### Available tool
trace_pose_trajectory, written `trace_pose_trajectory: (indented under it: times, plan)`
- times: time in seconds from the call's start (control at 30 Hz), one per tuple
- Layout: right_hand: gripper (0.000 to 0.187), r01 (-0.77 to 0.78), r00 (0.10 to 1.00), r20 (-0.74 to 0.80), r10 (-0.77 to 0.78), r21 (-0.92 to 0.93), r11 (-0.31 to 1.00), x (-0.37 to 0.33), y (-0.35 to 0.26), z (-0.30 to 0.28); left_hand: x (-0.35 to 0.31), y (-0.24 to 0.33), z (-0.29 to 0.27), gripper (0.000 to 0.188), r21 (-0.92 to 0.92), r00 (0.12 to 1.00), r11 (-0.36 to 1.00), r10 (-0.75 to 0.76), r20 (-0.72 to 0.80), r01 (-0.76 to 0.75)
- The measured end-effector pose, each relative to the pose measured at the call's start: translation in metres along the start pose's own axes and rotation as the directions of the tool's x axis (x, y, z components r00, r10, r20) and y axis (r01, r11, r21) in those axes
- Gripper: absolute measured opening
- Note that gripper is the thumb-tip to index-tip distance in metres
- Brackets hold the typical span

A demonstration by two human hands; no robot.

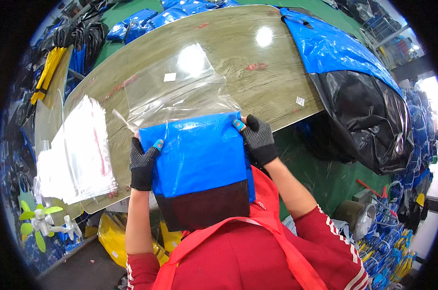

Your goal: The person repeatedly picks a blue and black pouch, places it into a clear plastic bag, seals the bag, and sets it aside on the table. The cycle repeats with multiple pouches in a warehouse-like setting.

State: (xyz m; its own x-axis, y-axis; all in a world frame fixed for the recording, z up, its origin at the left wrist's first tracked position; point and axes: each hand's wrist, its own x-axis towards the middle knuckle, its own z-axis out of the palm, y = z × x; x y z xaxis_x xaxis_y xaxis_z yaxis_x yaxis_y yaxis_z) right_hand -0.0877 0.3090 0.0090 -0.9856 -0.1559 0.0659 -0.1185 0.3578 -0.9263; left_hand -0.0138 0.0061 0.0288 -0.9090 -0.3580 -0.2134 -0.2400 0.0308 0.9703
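A folded blue-and-black tarpaulin bag (202,157) is held up in front of me, its blue part on top and its black part nearest my body. My left hand (144,162), in a dark fingerless glove, grips its left edge with the thumb on the front. On the upper right corner, my right hand (257,140) pinches the edge in the same way. Ahead of it a clear plastic bag (154,94) lies on the wood-patterned table (257,92); its near end meets the tarpaulin's far edge. Whether the fingers also hold that film is unclear.
A stack of clear plastic bags (79,150) lies at the table's left. Blue-and-black tarpaulin bags (364,106) hang over the right edge. A small green-bladed fan (40,220) stands at lower left. Blue packages (175,14) lie beyond the table.
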Motion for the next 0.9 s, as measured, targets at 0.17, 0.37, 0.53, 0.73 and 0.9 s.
trace_pose_trajectory:
  times: [0.17, 0.37, 0.53, 0.73, 0.9]
  plan:
    - [0.043, 0.441, 0.882, -0.037, -0.469, -0.282, 0.852, -0.028, -0.004, -0.004, -0.014, -0.003, -0.013, 0.065, -0.126, 0.981, 0.978, -0.155, 0.113, 0.169]
    - [0.041, -0.130, 0.986, 0.140, 0.089, 0.322, 0.938, -0.014, -0.017, -0.015, -0.025, -0.020, 0.001, 0.061, -0.065, 0.960, 0.972, -0.210, 0.185, 0.225]
    - [0.066, -0.255, 0.884, 0.453, 0.111, 0.271, 0.928, -0.061, -0.021, -0.029, -0.097, -0.072, -0.024, 0.064, -0.083, 0.974, 0.990, 0.124, 0.192, -0.110]
    - [0.052, -0.472, 0.807, 0.494, 0.324, 0.210, 0.856, -0.092, 0.038, -0.069, -0.216, -0.167, -0.085, 0.045, 0.785, 0.702, 0.558, -0.672, 0.235, 0.271]
    - [0.044, -0.215, 0.798, 0.540, 0.268, -0.161, 0.963, -0.047, 0.027, -0.088, -0.159, -0.099, -0.107, 0.043, 0.894, 0.813, 0.315, -0.575, -0.088, 0.320]
